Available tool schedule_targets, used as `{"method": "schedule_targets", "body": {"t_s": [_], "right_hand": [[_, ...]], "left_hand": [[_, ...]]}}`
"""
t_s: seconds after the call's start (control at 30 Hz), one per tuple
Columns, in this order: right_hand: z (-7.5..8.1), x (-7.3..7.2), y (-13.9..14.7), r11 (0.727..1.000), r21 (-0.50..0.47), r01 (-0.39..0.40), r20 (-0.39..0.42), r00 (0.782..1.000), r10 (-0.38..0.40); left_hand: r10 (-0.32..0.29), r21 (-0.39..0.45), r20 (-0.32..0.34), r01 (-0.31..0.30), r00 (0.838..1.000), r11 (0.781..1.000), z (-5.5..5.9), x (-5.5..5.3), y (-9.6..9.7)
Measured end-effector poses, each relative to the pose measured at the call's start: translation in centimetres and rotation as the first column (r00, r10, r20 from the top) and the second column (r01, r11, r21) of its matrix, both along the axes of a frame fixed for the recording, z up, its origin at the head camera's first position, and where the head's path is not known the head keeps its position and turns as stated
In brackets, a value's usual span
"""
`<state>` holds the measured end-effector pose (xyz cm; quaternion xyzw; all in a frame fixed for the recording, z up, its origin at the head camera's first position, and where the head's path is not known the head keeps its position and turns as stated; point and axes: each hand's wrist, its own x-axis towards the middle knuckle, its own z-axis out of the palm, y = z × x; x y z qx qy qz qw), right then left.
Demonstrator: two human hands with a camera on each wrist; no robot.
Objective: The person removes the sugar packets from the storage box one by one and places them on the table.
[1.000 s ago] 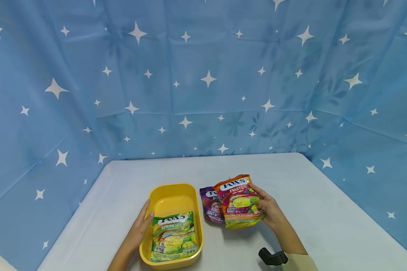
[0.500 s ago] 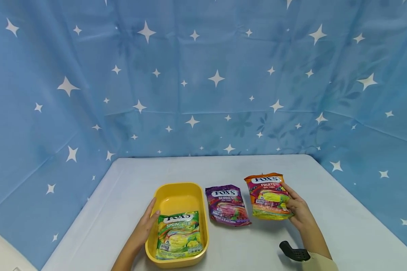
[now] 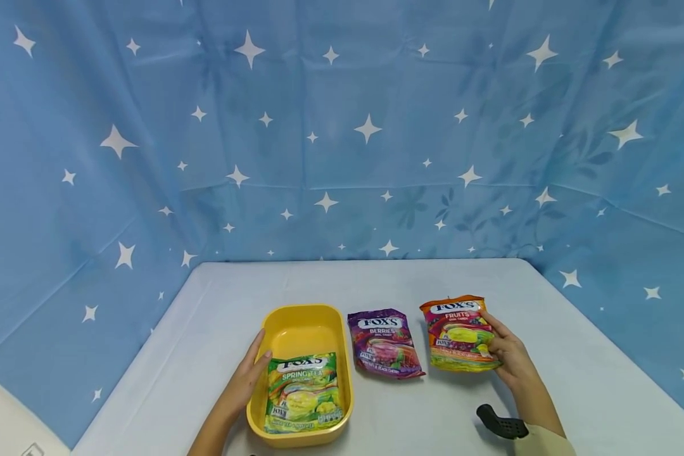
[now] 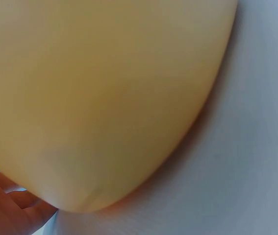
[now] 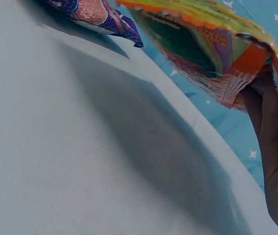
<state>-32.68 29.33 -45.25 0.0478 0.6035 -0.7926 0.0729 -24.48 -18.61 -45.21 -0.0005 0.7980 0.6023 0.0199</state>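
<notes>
Crinkled orange-red pouch (image 3: 459,335) is pinched by right hand (image 3: 510,358), some fingertips hidden; right of left hand (image 3: 244,379), smooth rounded yellow tub (image 3: 308,332) is touched, hold unclear.

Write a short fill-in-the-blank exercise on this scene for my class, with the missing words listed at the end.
1. The left hand touches the tray, whose colour is ____.
2. The green bag inside the tray is labelled Fox's Spring ____.
3. The purple bag lies on the table ____ the tray and the orange-topped bag.
4. The right hand holds the orange-topped bag, labelled Fox's ____.

Missing words: yellow; Tea; between; Fruits
</notes>
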Motion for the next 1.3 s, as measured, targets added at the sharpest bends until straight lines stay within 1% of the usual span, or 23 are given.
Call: {"method": "schedule_targets", "body": {"t_s": [0.2, 0.33, 0.47, 0.57, 0.73, 0.9, 1.03, 1.3], "right_hand": [[-0.2, -0.1, 0.1, 0.993, 0.114, -0.009, -0.002, 1.0, 0.009], [-0.5, -0.1, 0.2, 0.984, 0.177, -0.013, 0.017, 1.0, 0.01], [-0.6, -0.1, 0.1, 0.981, 0.191, -0.024, 0.042, 0.999, 0.017], [-0.6, 0.0, 0.0, 0.977, 0.211, -0.028, 0.045, 0.999, 0.019], [-0.7, 0.4, -0.1, 0.958, 0.286, -0.025, 0.058, 0.998, 0.009], [-0.7, 0.5, -0.3, 0.949, 0.315, -0.018, 0.064, 0.998, -0.002], [-0.6, 0.4, -0.6, 0.936, 0.353, -0.012, 0.059, 0.998, -0.009], [-0.8, 0.0, -1.0, 0.909, 0.417, -0.001, 0.051, 0.998, -0.022]], "left_hand": [[-0.005, 0.005, -0.027, 0.006, 1.0, 1.0, 0.1, -0.3, 0.4], [-0.011, -0.001, -0.044, 0.011, 0.999, 1.0, 0.2, -0.4, 0.6], [-0.006, -0.018, -0.028, 0.005, 1.0, 1.0, 0.3, -0.5, 0.7], [-0.004, -0.022, -0.018, 0.003, 1.0, 1.0, 0.3, -0.5, 0.7], [-0.002, -0.021, -0.015, 0.002, 1.0, 1.0, 0.2, -0.4, 0.7], [0.001, -0.016, -0.01, -0.002, 1.0, 1.0, 0.1, -0.2, 0.6], [0.007, -0.011, -0.008, -0.007, 1.0, 1.0, 0.1, 0.1, 0.4], [0.016, -0.029, -0.006, -0.016, 1.0, 0.999, 0.2, 0.4, 0.1]]}}
